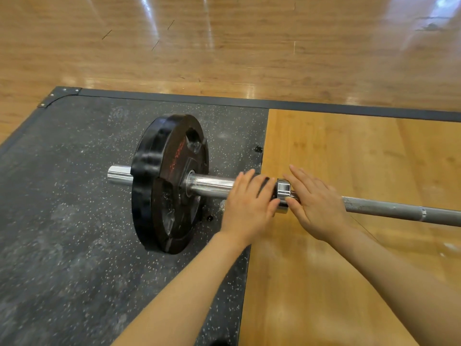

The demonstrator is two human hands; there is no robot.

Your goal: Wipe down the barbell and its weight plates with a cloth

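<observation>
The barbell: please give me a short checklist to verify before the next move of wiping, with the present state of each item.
1. Cloth in hand: not ok, none visible.
2. Left hand on the barbell sleeve: ok, fingers lie over it.
3. Right hand beside the collar: ok, fingers straight.
4. Weight plate upright on the rubber mat: ok.
5. Plate against collar: not ok, gap.
6. Far end of bar: cannot tell.
</observation>
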